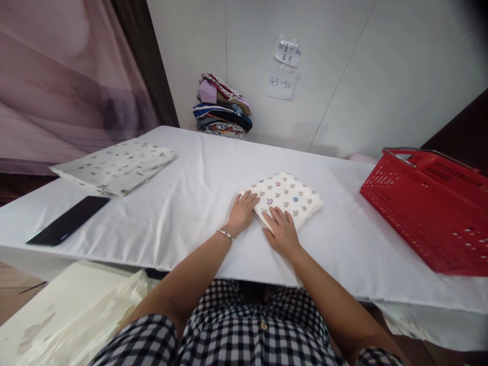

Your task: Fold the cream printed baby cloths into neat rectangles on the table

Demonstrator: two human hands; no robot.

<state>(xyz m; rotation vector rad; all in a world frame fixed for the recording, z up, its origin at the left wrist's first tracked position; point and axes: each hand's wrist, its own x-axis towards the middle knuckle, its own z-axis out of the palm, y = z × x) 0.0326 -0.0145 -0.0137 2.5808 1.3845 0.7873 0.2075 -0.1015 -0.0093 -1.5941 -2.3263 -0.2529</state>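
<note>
A folded white cloth (288, 192) with small grey and coloured prints lies on the white-covered table (190, 203), turned at an angle to me. My left hand (243, 211) touches its left corner, fingers stretched out along the edge. On the cloth's near edge rests my right hand (282, 231), its fingers spread flat on top. Neither hand is wrapped round the fabric. The underside of the cloth is hidden.
Another folded printed cloth (114, 165) lies at the far left, with a flat black object (68, 221) before it. A red plastic basket (427, 213) stands on the right. Folded fabrics (223, 107) are stacked by the wall. A pale surface (57, 310) sits lower left.
</note>
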